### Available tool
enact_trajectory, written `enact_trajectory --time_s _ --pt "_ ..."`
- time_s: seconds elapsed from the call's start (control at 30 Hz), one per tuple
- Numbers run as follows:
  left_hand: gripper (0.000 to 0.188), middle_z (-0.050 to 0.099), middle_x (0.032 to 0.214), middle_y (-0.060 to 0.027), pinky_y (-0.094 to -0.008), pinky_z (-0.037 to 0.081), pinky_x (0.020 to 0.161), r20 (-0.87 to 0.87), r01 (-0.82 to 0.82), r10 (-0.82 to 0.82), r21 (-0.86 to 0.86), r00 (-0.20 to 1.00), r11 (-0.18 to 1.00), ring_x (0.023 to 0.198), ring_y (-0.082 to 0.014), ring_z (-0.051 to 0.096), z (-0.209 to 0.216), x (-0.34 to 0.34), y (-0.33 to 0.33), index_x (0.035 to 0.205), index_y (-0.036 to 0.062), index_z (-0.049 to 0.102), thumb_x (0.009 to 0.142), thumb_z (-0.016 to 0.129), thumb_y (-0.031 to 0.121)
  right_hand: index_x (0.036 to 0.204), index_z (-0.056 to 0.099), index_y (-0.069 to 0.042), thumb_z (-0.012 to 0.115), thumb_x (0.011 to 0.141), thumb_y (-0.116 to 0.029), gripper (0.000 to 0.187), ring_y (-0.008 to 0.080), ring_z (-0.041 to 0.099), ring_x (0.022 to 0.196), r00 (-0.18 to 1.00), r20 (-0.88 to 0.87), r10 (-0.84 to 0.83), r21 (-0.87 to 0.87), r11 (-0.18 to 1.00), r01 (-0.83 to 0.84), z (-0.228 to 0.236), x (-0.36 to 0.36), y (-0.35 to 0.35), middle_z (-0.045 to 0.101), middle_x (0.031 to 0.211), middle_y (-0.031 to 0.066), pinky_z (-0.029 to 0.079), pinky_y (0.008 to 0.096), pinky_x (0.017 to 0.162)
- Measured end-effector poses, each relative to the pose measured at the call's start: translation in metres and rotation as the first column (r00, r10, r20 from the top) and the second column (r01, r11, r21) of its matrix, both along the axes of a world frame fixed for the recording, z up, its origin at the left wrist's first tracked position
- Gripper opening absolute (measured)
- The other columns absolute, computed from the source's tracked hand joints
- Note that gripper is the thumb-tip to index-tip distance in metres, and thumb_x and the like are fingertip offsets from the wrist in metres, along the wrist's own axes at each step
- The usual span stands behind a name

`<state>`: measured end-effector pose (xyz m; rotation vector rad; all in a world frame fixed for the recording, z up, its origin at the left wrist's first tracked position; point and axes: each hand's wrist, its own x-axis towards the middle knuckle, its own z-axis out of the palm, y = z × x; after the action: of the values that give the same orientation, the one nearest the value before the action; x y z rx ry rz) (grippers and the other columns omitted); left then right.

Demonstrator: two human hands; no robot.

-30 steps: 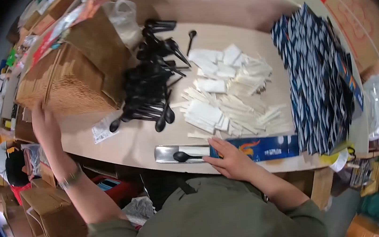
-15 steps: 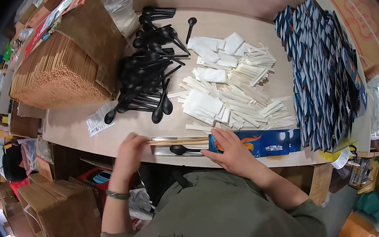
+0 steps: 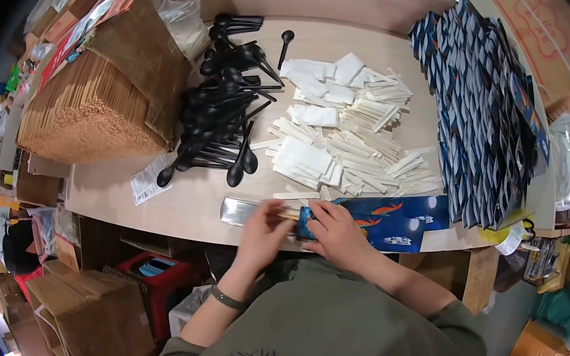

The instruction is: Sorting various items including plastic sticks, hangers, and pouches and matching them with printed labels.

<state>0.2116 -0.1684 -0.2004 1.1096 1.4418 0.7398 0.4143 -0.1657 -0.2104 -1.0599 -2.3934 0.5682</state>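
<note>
At the front edge of the table lies a blue printed paper sleeve with orange figures, its mouth facing left. My right hand grips it near that mouth, fingers curled over the top. My left hand is closed on the outer ends of wooden chopsticks, whose other ends run into the sleeve. Little of the chopsticks shows between the two hands. A shiny metal strip lies on the table under and left of my left hand. Any spoon at the sleeve's mouth is hidden by my fingers.
Black spoons are heaped at centre left, beside a cardboard box of chopsticks. White napkins and thin paper-wrapped sticks cover the middle. Filled blue sleeves stand packed along the right. A printed slip lies left.
My left hand has moved right with the chopsticks, which now sit deeper in the sleeve. My right fingers have curled over its mouth. The black spoon seen there is now out of sight.
</note>
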Motion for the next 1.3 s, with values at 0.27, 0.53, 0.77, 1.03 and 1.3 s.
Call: enact_trajectory --time_s 0.27,0.53,0.77,1.03,1.3 --pt "0.050 0.065 0.107 -0.0190 -0.0372 0.052 0.084 -0.478 0.391 -0.222 0.288 0.850 0.874 0.098 -0.0310 0.064 0.026 -0.008 -0.007 0.126 0.0022 0.053 0.083 0.074 0.016 0.094 0.058 -0.006 0.072 0.064 -0.024 0.038 0.0366 0.057 0.092 0.986 -0.157 0.062 0.121 0.992 -0.043 -0.018 -0.003 0.001 0.056 0.098 0.0193 0.045 0.0454 0.077" --pt "0.061 0.057 0.085 -0.0132 -0.0418 0.043 0.071 -0.818 0.702 -0.029 0.473 0.574 0.533 0.080 -0.0333 0.055 -0.008 -0.064 0.008 0.094 0.0050 0.053 0.054 0.086 0.037 0.075 0.064 -0.008 0.062 0.074 -0.016 0.008 0.0321 0.058 0.077 0.997 -0.051 0.057 0.257 0.965 -0.042 0.041 -0.014 -0.005 0.055 0.084 0.0125 0.048 0.0417 0.064" --pt "0.034 0.056 0.084 -0.0100 -0.0311 0.045 0.072 -0.373 0.165 0.072 0.565 0.925 0.808 0.077 -0.0180 0.053 -0.021 -0.052 0.005 0.102 -0.0010 0.052 0.077 0.070 0.014 0.067 0.062 -0.008 0.074 0.076 -0.017 0.018 0.0268 0.059 0.073 0.938 -0.131 -0.320 0.341 0.874 0.346 0.225 0.150 0.041 0.059 0.085 0.0088 0.047 0.0374 0.060" --pt "0.038 0.053 0.075 -0.0044 -0.0292 0.043 0.065 -0.307 0.169 -0.064 0.328 0.950 0.930 0.069 -0.0147 0.051 -0.038 -0.045 -0.014 0.095 0.0021 0.054 0.070 0.077 0.017 0.097 0.067 -0.001 0.059 0.094 -0.022 0.023 0.0236 0.065 0.091 0.347 -0.718 -0.603 0.068 0.436 0.897 0.192 0.355 0.137 0.070 0.094 0.0123 0.048 0.0312 0.084" --pt "0.038 0.048 0.072 -0.0001 -0.0228 0.044 0.054 -0.048 0.421 -0.421 0.224 0.906 0.879 0.064 -0.0098 0.050 0.081 0.082 0.022 0.107 0.0018 0.053 0.077 0.075 0.006 0.114 0.064 0.001 0.034 0.096 -0.053 0.065 0.0415 0.052 0.119 0.071 -0.141 -0.987 -0.114 0.088 0.990 0.080 0.462 0.228 0.058 0.121 0.0292 0.038 0.0461 0.104"
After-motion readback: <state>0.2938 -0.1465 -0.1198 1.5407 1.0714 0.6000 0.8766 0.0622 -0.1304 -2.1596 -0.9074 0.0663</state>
